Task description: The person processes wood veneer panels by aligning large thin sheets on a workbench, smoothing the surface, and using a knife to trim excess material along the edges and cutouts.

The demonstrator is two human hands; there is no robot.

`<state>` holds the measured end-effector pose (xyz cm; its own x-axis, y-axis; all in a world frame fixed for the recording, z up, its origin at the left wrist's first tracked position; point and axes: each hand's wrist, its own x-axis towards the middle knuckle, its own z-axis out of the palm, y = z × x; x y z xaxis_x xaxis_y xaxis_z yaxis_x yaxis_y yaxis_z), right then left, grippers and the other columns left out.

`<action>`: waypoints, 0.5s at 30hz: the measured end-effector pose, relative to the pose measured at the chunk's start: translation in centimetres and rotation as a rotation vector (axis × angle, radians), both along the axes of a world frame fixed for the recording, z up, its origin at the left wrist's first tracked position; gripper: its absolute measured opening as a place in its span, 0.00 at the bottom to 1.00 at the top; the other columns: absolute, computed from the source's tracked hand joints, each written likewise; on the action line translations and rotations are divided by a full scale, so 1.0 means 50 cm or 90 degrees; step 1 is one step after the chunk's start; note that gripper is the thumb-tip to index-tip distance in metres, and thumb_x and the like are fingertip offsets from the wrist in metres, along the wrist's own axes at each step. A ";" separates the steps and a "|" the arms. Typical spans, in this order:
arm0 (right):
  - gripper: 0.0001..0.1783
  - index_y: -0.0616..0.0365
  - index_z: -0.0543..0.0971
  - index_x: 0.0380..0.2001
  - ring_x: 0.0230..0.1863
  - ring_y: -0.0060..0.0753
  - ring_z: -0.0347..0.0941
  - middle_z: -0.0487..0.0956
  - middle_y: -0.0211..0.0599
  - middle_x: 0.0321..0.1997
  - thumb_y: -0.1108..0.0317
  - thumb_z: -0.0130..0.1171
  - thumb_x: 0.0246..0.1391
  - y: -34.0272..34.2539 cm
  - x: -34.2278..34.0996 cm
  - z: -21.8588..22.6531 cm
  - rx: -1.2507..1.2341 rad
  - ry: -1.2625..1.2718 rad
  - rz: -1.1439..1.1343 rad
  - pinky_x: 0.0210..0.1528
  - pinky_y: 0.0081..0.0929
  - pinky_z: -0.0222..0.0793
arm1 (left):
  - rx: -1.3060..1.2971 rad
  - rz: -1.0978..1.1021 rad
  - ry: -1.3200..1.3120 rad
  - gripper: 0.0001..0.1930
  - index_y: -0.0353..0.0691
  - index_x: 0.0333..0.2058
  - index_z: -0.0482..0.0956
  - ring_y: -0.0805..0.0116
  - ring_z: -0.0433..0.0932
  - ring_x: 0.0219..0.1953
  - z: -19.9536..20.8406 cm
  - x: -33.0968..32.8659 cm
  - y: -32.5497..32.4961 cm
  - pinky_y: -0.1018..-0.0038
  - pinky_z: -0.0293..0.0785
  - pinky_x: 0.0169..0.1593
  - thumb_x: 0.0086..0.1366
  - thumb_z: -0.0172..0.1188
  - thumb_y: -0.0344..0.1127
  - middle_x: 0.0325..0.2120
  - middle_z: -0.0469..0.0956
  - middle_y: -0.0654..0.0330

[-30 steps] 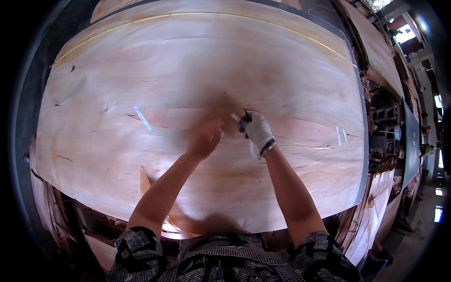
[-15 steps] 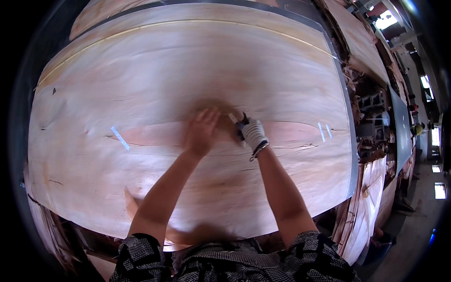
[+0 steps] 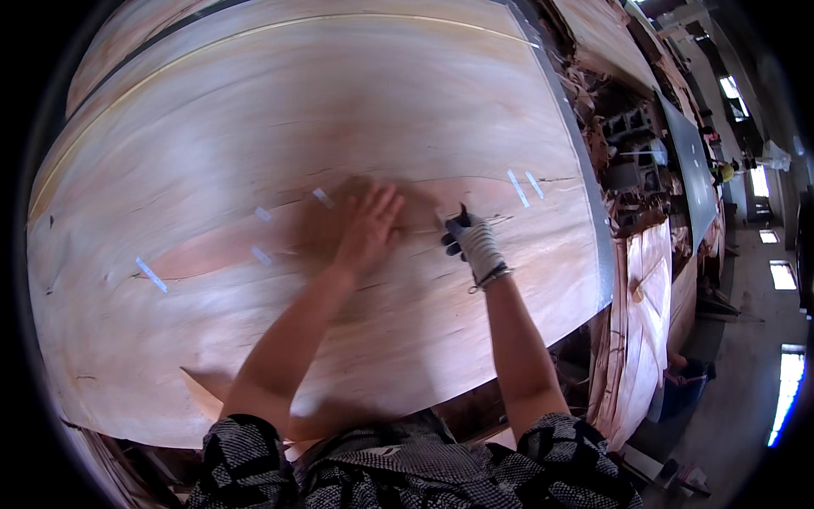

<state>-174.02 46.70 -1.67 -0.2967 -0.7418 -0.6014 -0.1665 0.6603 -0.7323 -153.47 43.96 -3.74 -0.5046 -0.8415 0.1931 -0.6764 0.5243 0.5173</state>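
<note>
Veneer sheet point(image 3: 373, 102), broad and pale, spread out under both hands, filling most of the view! Straight to the middle, to a long reddish patch point(image 3: 203, 248), pointed at its left end, running crosswise between pale grain above and below. And look at the left hand point(image 3: 370, 222), bare, palm down and flat over the patch, with fingers loosely spread! Over to the right hand point(image 3: 475, 242), a little apart from the left, gloved in striped pale knit with dark fingertips, fingers curled in, hovering or resting just by the right part of the patch: impossible to tell which. Impossible to tell, too, about any tool in that grip. Tape strips point(image 3: 152, 275) next, short and whitish: one slanting across the left tip, three more nearer the left hand, two side by side toward the right end. Down near the left forearm point(image 3: 297, 339), a loose pointed veneer sliver point(image 3: 203, 392). Along the far edge, a thin yellowish strip point(image 3: 280, 25). Off to the right, beyond dark grey edging point(image 3: 560, 106), hollow concrete blocks point(image 3: 627, 127) and ragged stacked veneer point(image 3: 649, 297)
</note>
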 end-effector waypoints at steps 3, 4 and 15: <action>0.20 0.62 0.75 0.34 0.25 0.39 0.73 0.78 0.43 0.25 0.56 0.61 0.44 0.038 -0.096 -0.120 -0.110 0.170 -0.020 0.30 0.31 0.68 | 0.002 -0.139 0.074 0.25 0.40 0.55 0.61 0.61 0.51 0.62 -0.009 -0.143 0.035 0.61 0.40 0.64 0.57 0.49 0.33 0.58 0.58 0.56; 0.19 0.62 0.75 0.34 0.28 0.44 0.73 0.77 0.47 0.27 0.57 0.59 0.45 0.028 -0.055 -0.102 -0.102 0.218 0.026 0.32 0.33 0.68 | 0.011 -0.148 0.047 0.25 0.39 0.55 0.61 0.61 0.50 0.62 -0.031 -0.134 0.036 0.62 0.39 0.64 0.57 0.49 0.33 0.58 0.57 0.56; 0.08 0.56 0.73 0.33 0.19 0.23 0.74 0.79 0.34 0.28 0.65 0.49 0.54 0.095 -0.209 0.057 -0.117 0.028 -0.143 0.11 0.20 0.56 | 0.055 -0.161 0.019 0.24 0.36 0.52 0.64 0.57 0.53 0.61 -0.022 -0.133 0.015 0.62 0.50 0.62 0.54 0.50 0.29 0.56 0.58 0.53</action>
